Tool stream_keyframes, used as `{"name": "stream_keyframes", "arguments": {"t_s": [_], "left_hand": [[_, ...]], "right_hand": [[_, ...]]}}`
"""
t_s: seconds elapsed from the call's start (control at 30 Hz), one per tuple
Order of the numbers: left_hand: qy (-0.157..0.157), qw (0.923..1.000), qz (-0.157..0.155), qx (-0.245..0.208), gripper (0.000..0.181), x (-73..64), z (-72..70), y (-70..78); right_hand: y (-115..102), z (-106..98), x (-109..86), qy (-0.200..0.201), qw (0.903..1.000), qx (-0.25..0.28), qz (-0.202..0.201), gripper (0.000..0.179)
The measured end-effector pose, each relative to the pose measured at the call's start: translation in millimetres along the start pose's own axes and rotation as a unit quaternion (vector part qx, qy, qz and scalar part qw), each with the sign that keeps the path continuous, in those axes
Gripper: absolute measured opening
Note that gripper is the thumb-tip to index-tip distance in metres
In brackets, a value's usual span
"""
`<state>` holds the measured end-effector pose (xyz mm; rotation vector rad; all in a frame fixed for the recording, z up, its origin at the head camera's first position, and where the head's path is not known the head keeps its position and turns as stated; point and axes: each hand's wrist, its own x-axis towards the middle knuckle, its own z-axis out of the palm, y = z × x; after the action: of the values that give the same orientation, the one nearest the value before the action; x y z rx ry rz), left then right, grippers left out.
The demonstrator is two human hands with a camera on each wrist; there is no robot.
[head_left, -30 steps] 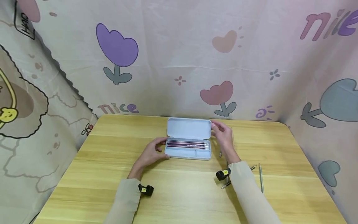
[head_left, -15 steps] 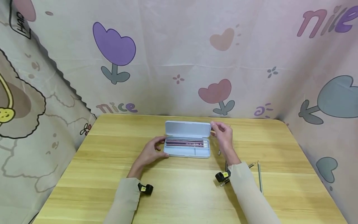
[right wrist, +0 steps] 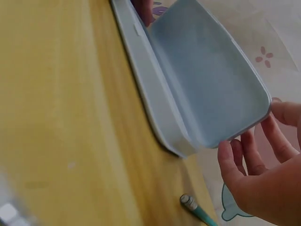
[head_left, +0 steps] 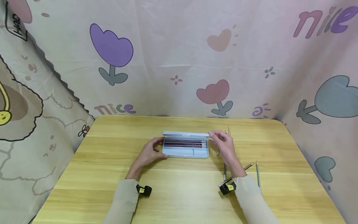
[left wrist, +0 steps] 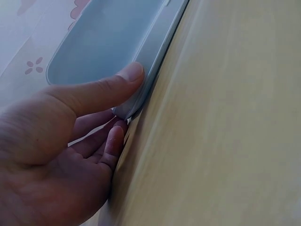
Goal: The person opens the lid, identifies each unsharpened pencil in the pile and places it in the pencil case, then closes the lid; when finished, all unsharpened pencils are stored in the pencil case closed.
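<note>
A light blue pencil case (head_left: 179, 152) stands near the back of the table, with several dark striped pencils (head_left: 184, 143) lying in its rear compartment. Its front compartment has a divider toward the right. The hinged lid (head_left: 184, 134) is tilted partway down over the case. My left hand (head_left: 148, 152) grips the case's left end, its thumb on the front corner and the fingers round behind, as the left wrist view also shows. At the lid's right corner, my right hand (head_left: 225, 146) pinches the edge between thumb and fingers; the right wrist view shows these fingertips (right wrist: 225, 150) touching the rim.
Right of the case, loose pencils lie partly under the right forearm: a dark pencil (head_left: 225, 169), another slanting pencil (head_left: 248, 166) and a green pencil (head_left: 258, 174). A printed cloth (head_left: 156, 62) hangs behind the wooden table (head_left: 179, 193).
The lid has swung forward and down from nearly upright, with the right hand following it lower. The left hand stays on the case's left end.
</note>
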<state>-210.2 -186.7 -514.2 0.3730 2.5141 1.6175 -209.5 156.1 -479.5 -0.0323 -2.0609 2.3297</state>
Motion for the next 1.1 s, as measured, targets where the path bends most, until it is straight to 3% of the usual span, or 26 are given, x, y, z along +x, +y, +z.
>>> {"name": "stream_keyframes", "arguments": {"t_s": [0.3,0.67,0.9,1.1], "left_hand": [[0.006,0.9996,-0.027,-0.002,0.088,-1.2,0.8,1.7],[-0.003,0.9994,-0.032,-0.010,0.089,0.0,-1.8,1.2],[-0.026,0.9993,-0.015,-0.024,0.097,0.6,-5.1,1.9],[-0.037,0.9988,0.011,-0.031,0.087,1.7,-7.4,-2.5]], "right_hand": [[7.3,-5.5,-17.3,-0.022,0.9982,-0.051,0.024,0.038],[11.5,-10.4,-22.0,-0.060,0.9956,-0.049,0.052,0.042],[14.9,-14.8,-24.7,-0.071,0.9921,-0.095,0.042,0.041],[17.5,-17.0,-24.8,-0.088,0.9863,-0.137,0.027,0.041]]}}
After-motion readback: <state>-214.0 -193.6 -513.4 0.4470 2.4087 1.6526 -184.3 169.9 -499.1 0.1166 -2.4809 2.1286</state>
